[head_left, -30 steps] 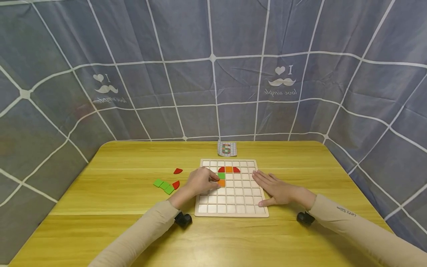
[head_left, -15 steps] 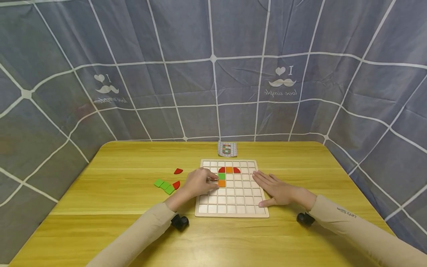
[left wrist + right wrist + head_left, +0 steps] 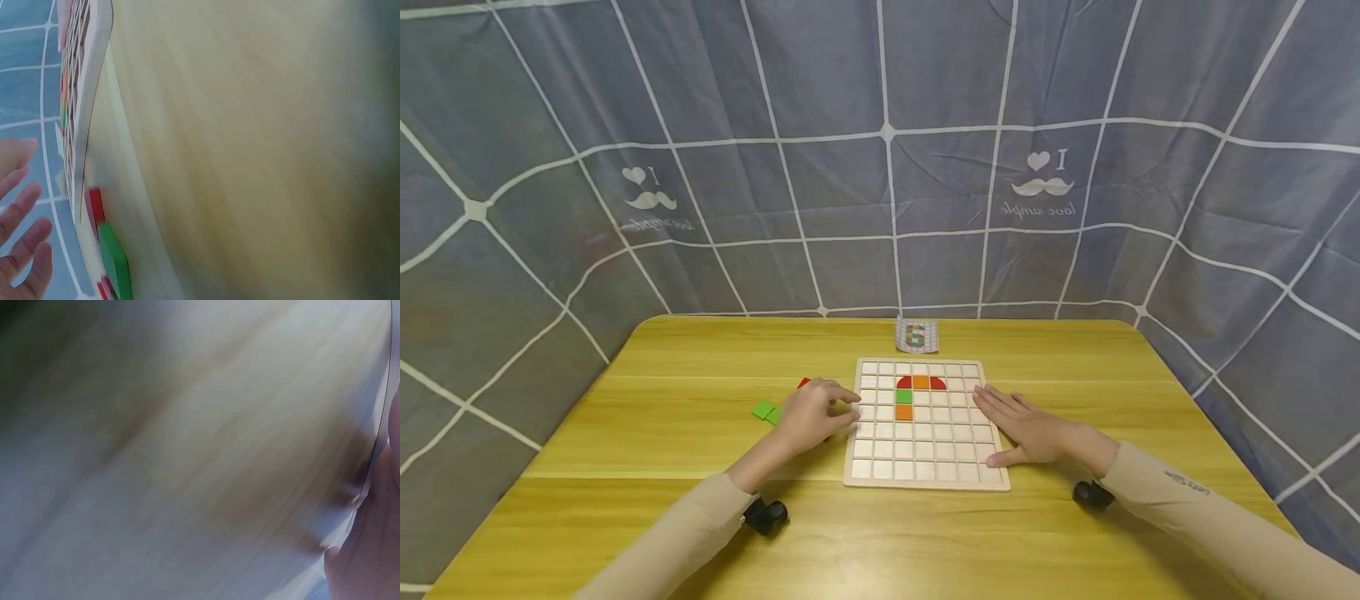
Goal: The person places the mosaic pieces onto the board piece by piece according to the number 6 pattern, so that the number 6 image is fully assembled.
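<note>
A wooden grid board [image 3: 925,471] lies on the table. Its upper cells hold a red quarter-round tile [image 3: 904,383], an orange square tile [image 3: 921,382] and a second red quarter-round [image 3: 938,383]. Below the left one come a green square tile [image 3: 903,397] and another orange square tile [image 3: 904,412]. My left hand [image 3: 811,417] hovers by the board's left edge, fingers loosely bent with nothing between them. It partly covers loose green tiles [image 3: 763,410] and a red tile [image 3: 803,382]. My right hand [image 3: 1030,432] rests flat on the board's right edge, fingers straight.
Behind the board stands a small printed card [image 3: 917,336] with a coloured grid pattern. A grey curtain [image 3: 820,183] with white lines hangs beyond the table's far edge. In the left wrist view, a loose green tile [image 3: 114,259] lies near the board's corner.
My left hand has left the tiles on the board and moved left, past the board's edge towards the loose tiles. The right hand stays in place; the head view shifts slightly.
</note>
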### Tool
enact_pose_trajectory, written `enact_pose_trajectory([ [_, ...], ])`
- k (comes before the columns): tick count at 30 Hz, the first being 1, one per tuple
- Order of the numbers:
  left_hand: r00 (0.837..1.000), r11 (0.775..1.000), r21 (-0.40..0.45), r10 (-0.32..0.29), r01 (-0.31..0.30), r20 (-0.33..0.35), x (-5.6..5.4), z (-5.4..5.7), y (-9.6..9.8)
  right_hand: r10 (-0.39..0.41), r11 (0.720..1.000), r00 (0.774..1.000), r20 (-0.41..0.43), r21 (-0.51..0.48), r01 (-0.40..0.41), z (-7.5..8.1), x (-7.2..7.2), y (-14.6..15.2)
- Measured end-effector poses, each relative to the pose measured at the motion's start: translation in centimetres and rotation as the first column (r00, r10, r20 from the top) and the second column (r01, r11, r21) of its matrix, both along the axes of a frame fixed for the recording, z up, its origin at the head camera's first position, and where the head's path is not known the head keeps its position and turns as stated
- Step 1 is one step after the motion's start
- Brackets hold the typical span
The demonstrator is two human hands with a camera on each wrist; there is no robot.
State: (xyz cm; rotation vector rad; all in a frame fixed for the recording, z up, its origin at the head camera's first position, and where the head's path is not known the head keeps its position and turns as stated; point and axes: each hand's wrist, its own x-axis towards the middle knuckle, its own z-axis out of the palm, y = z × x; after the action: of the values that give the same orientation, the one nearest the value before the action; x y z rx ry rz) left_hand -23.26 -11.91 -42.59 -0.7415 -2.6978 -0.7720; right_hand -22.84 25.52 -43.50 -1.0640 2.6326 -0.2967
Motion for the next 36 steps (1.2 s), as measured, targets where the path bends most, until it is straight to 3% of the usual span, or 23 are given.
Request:
enact_pose_trajectory([
  [5, 1.0, 1.0, 0.023, 0.005, -0.005, -0.006, 0.4, 0.1, -1.8, -0.009, 1.0, 1.0, -0.003, 0.012, 0.009, -0.1, 0.0, 0.3],
  [12, 0.999, 1.0, -0.008, 0.029, -0.029, -0.032, 0.6, 0.3, -4.3, -0.014, 1.0, 1.0, 0.0, -0.001, 0.014, 0.0, 0.1, 0.4],
  [21, 1.0, 0.998, -0.069, 0.014, -0.015, -0.012, 0.7, 0.3, -8.4, -0.013, 1.0, 1.0, -0.008, 0.004, 0.013, -0.2, 0.1, 0.2],
  [28, 1.0, 0.997, -0.073, 0.023, -0.023, -0.002, 0.6, 0.1, -10.4, -0.002, 1.0, 1.0, -0.016, 0.006, 0.002, -0.4, -0.2, 0.2],
  [32, 0.999, 0.997, -0.078, 0.032, -0.03, 0.032, 0.5, 0.0, -11.3, 0.007, 1.0, 1.0, -0.013, 0.009, -0.007, -0.4, -0.3, 0.2],
  [36, 0.991, 0.999, -0.037, -0.001, 0.006, 0.13, 0.2, -0.1, -12.2, 0.011, 1.0, 1.0, -0.011, 0.009, -0.011, -0.2, -0.3, 0.0],
])
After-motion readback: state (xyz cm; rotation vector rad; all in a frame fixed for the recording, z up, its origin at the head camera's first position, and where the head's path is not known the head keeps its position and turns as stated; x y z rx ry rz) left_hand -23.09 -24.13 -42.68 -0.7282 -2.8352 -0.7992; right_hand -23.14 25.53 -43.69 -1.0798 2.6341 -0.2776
